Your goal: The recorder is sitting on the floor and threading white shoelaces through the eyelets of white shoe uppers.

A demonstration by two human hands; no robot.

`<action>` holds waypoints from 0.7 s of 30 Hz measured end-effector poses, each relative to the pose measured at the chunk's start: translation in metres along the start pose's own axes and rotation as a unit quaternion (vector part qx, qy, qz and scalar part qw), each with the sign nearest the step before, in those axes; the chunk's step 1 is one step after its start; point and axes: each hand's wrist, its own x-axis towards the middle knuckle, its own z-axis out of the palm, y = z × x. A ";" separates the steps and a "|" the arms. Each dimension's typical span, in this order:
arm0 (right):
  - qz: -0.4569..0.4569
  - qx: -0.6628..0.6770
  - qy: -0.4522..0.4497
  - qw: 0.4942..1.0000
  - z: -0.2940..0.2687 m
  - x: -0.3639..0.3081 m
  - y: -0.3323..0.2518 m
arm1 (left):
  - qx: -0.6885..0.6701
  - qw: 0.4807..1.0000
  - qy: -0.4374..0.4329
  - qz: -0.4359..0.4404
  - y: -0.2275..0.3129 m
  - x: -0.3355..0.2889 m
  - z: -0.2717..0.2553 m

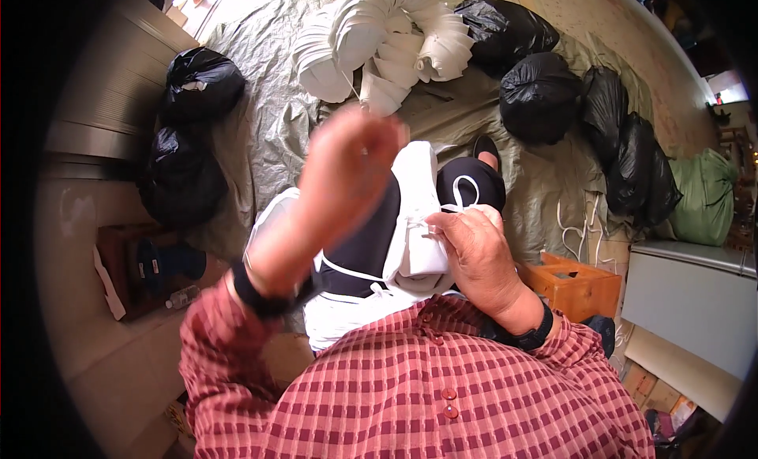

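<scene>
On my lap lies a long, folded white piece [417, 257] that looks like a shoe upper, with thin white cord tied near its middle. The thumb and fingers of my right hand [476, 250] pinch the cord on its right side. A loop of white cord [466, 192] stands up just beyond that hand. My left hand [353, 155] is lifted to the left of the white piece, above my dark trouser leg. Motion smears its fingers, so what they hold, if anything, cannot be made out. More white cloth [335, 321] and cord lie across my lap.
Ahead, a curling stack of nested white pieces [379, 40] rests on a grey-green tarp [260, 88]. Black bags [541, 99] stand at both sides, with a green sack [703, 198] at right. A wooden stool [572, 285] and a grey box [687, 301] are near my right side.
</scene>
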 end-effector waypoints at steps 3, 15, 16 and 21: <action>0.027 0.018 -0.011 0.999 0.002 0.003 -0.001 | 0.023 0.981 -0.158 -0.109 0.017 -0.079 0.006; 0.070 0.000 0.022 0.997 0.009 0.001 -0.008 | 0.200 0.952 -0.230 0.018 0.024 -0.077 0.029; 0.069 0.000 0.022 0.997 0.009 0.001 -0.009 | 0.175 0.951 -0.252 0.032 0.024 -0.073 0.027; 0.310 0.299 -0.015 0.902 0.010 0.004 -0.007 | 0.149 0.965 -0.217 0.013 0.028 -0.076 0.004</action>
